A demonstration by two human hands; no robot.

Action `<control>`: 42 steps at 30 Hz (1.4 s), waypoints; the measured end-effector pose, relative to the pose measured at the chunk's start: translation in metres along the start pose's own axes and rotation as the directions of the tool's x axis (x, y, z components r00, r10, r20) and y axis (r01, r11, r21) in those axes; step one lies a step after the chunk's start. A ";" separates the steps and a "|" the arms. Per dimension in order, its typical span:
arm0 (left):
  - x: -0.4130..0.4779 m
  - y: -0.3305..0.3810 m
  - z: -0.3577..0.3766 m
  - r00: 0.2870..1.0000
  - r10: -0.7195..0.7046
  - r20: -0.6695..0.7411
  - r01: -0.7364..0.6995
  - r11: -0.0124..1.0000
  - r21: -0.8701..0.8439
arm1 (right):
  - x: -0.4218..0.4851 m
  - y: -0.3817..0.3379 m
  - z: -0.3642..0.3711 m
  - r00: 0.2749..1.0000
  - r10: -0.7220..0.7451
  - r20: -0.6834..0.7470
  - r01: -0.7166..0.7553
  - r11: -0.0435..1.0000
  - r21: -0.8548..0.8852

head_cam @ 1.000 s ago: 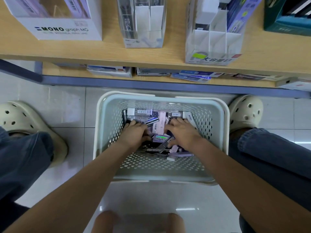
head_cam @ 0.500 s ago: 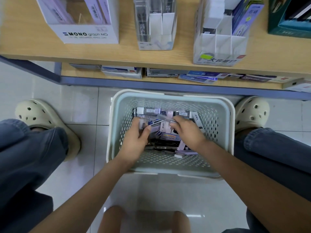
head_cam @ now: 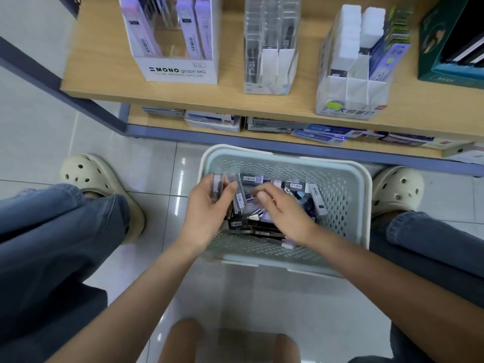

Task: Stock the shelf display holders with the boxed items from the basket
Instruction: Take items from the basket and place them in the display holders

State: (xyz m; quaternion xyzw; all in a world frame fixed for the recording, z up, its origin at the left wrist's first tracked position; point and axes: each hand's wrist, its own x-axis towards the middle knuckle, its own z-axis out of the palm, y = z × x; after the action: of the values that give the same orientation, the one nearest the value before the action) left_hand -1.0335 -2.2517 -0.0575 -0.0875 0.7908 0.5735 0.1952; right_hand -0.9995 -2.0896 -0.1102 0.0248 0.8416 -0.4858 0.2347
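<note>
My left hand [head_cam: 209, 208] grips two slim boxes [head_cam: 216, 183], fingers curled round them, at the basket's [head_cam: 365, 205] 10 o'clock corner. Right hand [head_cam: 285, 218] over the pile [head_cam: 298, 186] mid-basket, fingers curled down; blurred, can't tell if it grips anything. Holders [head_cam: 269, 53] on the shelf [head_cam: 183, 93] at 12 o'clock.

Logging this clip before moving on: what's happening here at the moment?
A person works over a pale basket in front of a shelf. The left hand grips a few slim boxes at the basket's left edge; the right hand reaches among the loose boxes inside, though blur hides whether it holds one. The display holders on the shelf are partly filled.
</note>
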 end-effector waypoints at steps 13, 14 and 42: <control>0.009 0.006 -0.034 0.996 0.029 -0.085 -0.024 0.998 0.061 | 0.034 0.064 0.031 0.844 0.506 -0.178 -0.517 0.856 -0.019; 0.008 0.006 -0.034 0.996 0.031 -0.082 -0.026 0.998 0.062 | 0.037 0.063 0.035 0.837 0.511 -0.194 -0.516 0.856 0.026; -0.009 0.006 -0.034 0.999 -0.043 -0.020 0.045 0.994 0.098 | 0.043 0.048 0.009 0.760 0.649 0.006 -0.649 0.760 -0.019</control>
State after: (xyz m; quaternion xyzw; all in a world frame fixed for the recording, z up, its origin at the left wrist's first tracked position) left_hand -1.0348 -2.2825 -0.0393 -0.1004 0.8177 0.5285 0.2047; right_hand -1.0211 -2.0793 -0.1706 0.3097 0.7833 -0.3681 0.3938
